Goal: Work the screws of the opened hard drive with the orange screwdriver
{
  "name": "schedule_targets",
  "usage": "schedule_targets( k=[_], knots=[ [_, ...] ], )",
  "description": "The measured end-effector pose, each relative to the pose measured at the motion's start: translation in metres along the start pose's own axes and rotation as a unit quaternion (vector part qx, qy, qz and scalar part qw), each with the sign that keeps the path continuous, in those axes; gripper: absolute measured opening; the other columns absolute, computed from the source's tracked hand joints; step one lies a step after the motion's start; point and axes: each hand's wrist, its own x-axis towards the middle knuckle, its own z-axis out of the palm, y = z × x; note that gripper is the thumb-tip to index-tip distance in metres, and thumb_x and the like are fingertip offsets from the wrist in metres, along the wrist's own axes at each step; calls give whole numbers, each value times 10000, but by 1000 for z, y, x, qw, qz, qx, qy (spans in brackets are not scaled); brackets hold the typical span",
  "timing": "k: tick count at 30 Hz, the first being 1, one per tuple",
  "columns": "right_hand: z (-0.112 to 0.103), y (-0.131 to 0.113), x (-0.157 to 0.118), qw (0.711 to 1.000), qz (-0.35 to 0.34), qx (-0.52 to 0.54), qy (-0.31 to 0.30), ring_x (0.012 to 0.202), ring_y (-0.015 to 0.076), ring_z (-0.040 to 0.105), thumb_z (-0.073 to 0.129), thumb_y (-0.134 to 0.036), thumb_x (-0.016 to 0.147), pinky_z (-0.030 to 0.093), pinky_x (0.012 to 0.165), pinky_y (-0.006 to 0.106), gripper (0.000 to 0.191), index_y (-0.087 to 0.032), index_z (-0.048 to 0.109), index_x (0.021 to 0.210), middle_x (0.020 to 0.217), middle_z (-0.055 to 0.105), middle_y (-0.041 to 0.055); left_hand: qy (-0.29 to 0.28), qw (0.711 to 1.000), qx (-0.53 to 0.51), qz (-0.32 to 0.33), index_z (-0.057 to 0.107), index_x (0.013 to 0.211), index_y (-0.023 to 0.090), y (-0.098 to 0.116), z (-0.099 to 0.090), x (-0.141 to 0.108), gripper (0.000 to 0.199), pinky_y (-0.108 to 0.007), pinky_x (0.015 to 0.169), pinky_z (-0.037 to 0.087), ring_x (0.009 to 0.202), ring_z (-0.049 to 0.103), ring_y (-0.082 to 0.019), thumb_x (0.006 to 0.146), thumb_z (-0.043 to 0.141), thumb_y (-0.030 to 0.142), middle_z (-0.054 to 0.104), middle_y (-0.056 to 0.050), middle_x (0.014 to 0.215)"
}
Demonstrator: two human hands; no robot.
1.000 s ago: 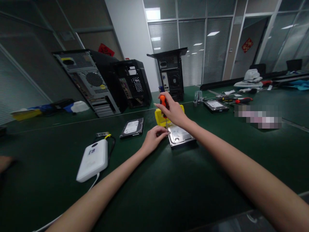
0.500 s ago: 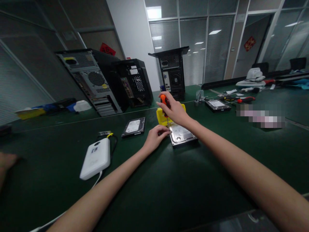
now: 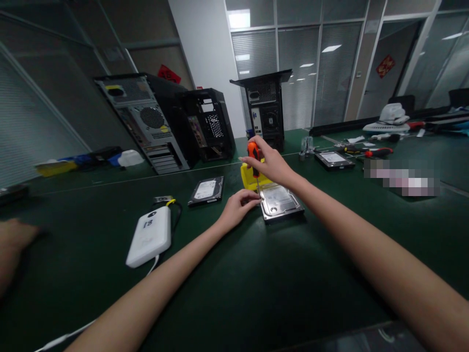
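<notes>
A silver hard drive [image 3: 280,203] lies on the green table, in front of a yellow plastic piece [image 3: 250,180]. My right hand [image 3: 269,161] is closed round the orange and black handle of a screwdriver [image 3: 253,152]. The screwdriver stands nearly upright, its tip down at the drive's left edge. My left hand [image 3: 237,208] is at that same edge, beside the tip, its fingers pinched together. What they pinch, the drive's edge or something small, is too small to make out.
Another hard drive [image 3: 207,190] and a white power bank [image 3: 150,237] with a cable lie left. Computer cases [image 3: 157,117] stand behind. A third drive [image 3: 334,160] and pliers [image 3: 379,152] lie right. Another person's hand [image 3: 16,239] shows at the left edge.
The view has shifted slightly, so the scene sits a little further right. The other person's hand reaches further into view. Both my hands keep their places at the drive.
</notes>
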Motion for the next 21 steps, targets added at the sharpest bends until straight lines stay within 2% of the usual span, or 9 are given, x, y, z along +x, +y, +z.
schedule_targets(
  k=[3,6,8,15,21],
  knots=[
    [4,3,1,998,12,67,-10,651,136,602,581,-344,825,495,662,307,272,-235,401,998,792,532,-12,0,1000,-13,-8,712,933,178,0,-1,0,216,-380,892,486,957,614,-225,807,648,342,657,-76,998],
    [9,8,2,984,30,174,-34,596,124,596,545,-321,850,515,597,287,243,-243,354,977,723,507,-33,5,999,-27,-20,715,926,173,0,-1,0,218,-387,897,487,954,620,-226,798,655,339,660,-79,992],
    [12,11,2,978,33,202,-34,553,106,569,545,-305,851,523,571,274,241,-245,351,981,686,481,-50,5,999,-30,-22,716,931,170,1,-1,-1,220,-390,902,486,958,621,-227,798,653,334,660,-81,996],
    [15,7,-1,980,11,198,-9,564,89,554,556,-273,837,558,584,271,296,-254,393,1082,721,452,-53,12,1000,3,-1,731,912,175,3,-1,-1,190,-382,890,486,949,621,-227,810,643,308,666,-82,980],
    [17,6,0,982,23,189,-14,568,99,557,587,-322,823,555,594,295,296,-254,386,1029,724,440,-47,20,1000,18,11,741,898,187,3,0,-1,190,-372,886,487,954,621,-223,825,627,321,667,-78,987]
  ],
)
